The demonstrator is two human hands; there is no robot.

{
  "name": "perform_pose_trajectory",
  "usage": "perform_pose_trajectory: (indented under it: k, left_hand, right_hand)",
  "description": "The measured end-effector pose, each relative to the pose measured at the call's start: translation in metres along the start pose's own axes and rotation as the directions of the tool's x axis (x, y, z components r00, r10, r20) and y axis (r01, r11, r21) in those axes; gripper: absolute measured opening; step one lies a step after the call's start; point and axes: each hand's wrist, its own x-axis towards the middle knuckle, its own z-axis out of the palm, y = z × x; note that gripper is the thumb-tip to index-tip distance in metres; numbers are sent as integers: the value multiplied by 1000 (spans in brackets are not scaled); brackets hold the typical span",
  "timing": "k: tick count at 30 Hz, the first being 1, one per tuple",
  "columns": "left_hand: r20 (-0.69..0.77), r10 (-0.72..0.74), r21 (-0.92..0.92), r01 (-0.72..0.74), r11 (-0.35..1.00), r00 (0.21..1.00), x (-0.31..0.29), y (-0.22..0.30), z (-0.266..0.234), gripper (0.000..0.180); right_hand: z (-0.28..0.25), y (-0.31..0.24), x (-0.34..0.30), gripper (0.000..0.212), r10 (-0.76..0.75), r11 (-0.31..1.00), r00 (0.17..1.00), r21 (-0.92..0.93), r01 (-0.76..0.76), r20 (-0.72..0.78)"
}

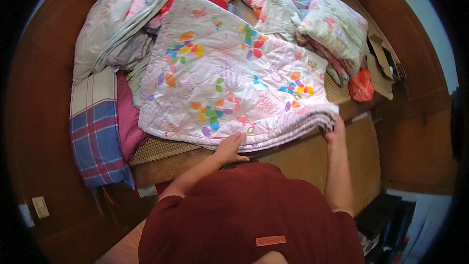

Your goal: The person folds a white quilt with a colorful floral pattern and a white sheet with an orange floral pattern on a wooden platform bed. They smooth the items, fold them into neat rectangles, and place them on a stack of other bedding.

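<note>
- Red bag (361, 86): contents unclear
- Open cardboard box (380, 74): contents unclear
- Left hand (230, 149) spread, touching quilt's (220, 76) near edge
- Right hand (334, 130) gripping its folded right corner

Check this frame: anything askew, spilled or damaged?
Plaid bedding at far left juts past the wooden front edge, so it looks poorly seated. At right, a cardboard box gapes open, a bit untidy. No spill or damage stands out.
</note>
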Motion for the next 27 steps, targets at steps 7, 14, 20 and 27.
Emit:
perform_pose_trajectory:
  k: [7, 14, 20, 27]
  left_hand:
    - [-159, -232, -281, 181, 942, 960, -14, 19, -46, 88]
    - [-271, -405, -700, 110, 705, 873, -42, -58, 1, 50]
    - [192, -730, -947, 319, 37, 655, -61, -80, -8, 55]
    - [-29, -812, -998, 31, 58, 582, -53, -80, -4, 43]
  right_hand:
    - [288, 65, -17, 18, 43, 937, 823, -308, 164, 567]
    - [405, 278, -49, 62, 130, 496, 545, -530, 688, 828]
    - [367, 313, -42, 62, 457, 278, 435, -590, 758, 775]
    - [256, 217, 70, 45, 259, 309, 750, -788, 532, 608]
